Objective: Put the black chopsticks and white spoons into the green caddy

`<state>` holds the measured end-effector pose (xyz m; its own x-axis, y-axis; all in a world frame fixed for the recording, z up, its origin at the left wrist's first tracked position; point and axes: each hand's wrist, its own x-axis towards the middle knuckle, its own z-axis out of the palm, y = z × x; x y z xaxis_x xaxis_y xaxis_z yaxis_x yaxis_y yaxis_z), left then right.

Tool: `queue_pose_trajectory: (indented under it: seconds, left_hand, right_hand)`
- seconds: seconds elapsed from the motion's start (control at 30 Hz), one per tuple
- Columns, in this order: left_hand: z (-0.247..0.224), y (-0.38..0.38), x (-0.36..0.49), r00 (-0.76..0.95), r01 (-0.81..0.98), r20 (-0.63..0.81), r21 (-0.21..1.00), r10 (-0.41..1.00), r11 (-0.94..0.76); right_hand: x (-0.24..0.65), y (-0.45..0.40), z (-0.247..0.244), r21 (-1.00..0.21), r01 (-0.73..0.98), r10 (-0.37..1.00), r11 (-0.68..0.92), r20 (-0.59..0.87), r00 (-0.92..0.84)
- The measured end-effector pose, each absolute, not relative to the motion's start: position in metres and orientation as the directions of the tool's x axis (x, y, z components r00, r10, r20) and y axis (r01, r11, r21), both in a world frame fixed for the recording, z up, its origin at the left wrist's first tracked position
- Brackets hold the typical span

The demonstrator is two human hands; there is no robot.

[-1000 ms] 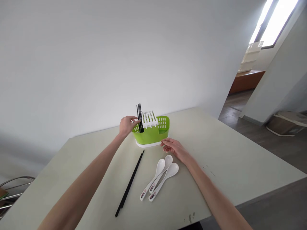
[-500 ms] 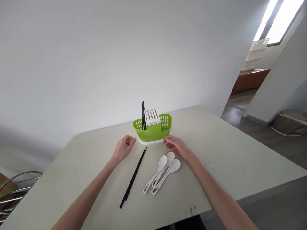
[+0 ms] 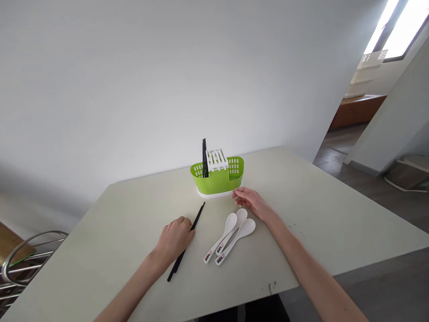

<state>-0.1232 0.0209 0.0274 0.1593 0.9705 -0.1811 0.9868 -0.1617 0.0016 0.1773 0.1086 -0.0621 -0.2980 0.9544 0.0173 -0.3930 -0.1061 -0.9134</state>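
Note:
My left hand [image 3: 176, 235] is curled over the middle of a pair of black chopsticks [image 3: 177, 264] lying slantwise on the table, its fingers closed on them and partly hidden. Near the right front corner of a green cutlery basket [image 3: 217, 184], my right hand [image 3: 250, 200] hovers with loosely bent fingers apart, holding nothing; whether a fingertip touches the white base is unclear. More black chopsticks [image 3: 204, 156] stand upright in the basket's left part, beside a white slatted rack [image 3: 217, 159] across its middle. Three white spoons [image 3: 246, 227] lie just below my right hand, bowls pointing away.
The pale table [image 3: 134, 214] meets a white wall [image 3: 150, 89] behind the basket. A metal-framed stool [image 3: 30, 257] stands at the lower left, beyond the table's edge. Past the wall's right end, a window [image 3: 402, 31] and a floor area show.
My left hand has come down and toward me, from beside the basket onto the chopsticks, and closed there. The right hand stays by the basket. The whole view has shifted slightly.

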Motion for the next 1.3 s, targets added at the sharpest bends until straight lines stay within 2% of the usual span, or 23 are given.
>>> queue_pose_trajectory:
  seconds: [0.17,0.23,0.3,0.37,0.4,0.5,0.6,0.63,0.7,0.8,0.9,1.0,1.3]
  left_hand:
    - [0.032,0.029,-0.130,0.088,0.957,-0.239,-0.251,0.967,-0.149]
    - [0.034,0.032,-0.135,0.099,0.949,-0.234,-0.269,0.967,-0.162]
    - [0.037,0.035,-0.139,0.120,0.966,-0.197,-0.204,0.973,-0.160]
    - [0.045,0.037,-0.140,0.126,0.989,-0.107,-0.064,0.986,-0.133]
    - [0.050,0.038,-0.140,0.130,0.991,-0.044,0.044,0.991,-0.128]
    - [0.065,0.041,-0.129,0.078,0.870,0.173,0.469,0.982,-0.151]
    - [0.073,0.043,-0.109,-0.056,0.512,0.246,0.839,0.968,-0.184]
    - [0.073,0.044,-0.101,-0.090,0.369,0.234,0.911,0.968,-0.186]
    - [0.069,0.049,-0.087,-0.137,0.100,0.190,0.979,0.972,-0.177]
    - [0.054,0.059,-0.073,-0.209,-0.188,0.069,0.976,0.976,-0.110]
    - [0.038,0.071,-0.067,-0.263,-0.360,-0.030,0.930,0.964,-0.069]
    - [0.026,0.079,-0.063,-0.289,-0.424,-0.069,0.903,0.955,-0.063]
    - [0.008,0.083,-0.047,-0.282,-0.474,-0.108,0.880,0.953,-0.040]
  right_hand:
    - [0.178,0.108,-0.062,-0.915,-0.387,0.956,-0.111,0.009,-0.295]
    - [0.177,0.107,-0.060,-0.917,-0.385,0.955,-0.105,0.015,-0.296]
    - [0.177,0.106,-0.059,-0.921,-0.377,0.954,-0.101,0.018,-0.299]
    - [0.177,0.105,-0.058,-0.924,-0.370,0.953,-0.098,0.020,-0.303]
    - [0.177,0.105,-0.058,-0.925,-0.368,0.953,-0.094,0.023,-0.303]
    - [0.177,0.105,-0.059,-0.925,-0.371,0.954,-0.084,0.033,-0.297]
    - [0.177,0.104,-0.058,-0.927,-0.367,0.956,-0.084,0.029,-0.292]
    - [0.177,0.103,-0.057,-0.927,-0.365,0.956,-0.083,0.029,-0.293]
    - [0.177,0.102,-0.055,-0.929,-0.360,0.953,-0.083,0.031,-0.300]
    - [0.178,0.099,-0.051,-0.933,-0.348,0.946,-0.087,0.032,-0.322]
    - [0.178,0.098,-0.050,-0.943,-0.324,0.936,-0.076,0.045,-0.348]
    - [0.178,0.100,-0.052,-0.952,-0.300,0.930,-0.056,0.059,-0.362]
    - [0.176,0.105,-0.060,-0.950,-0.309,0.951,-0.052,0.047,-0.304]
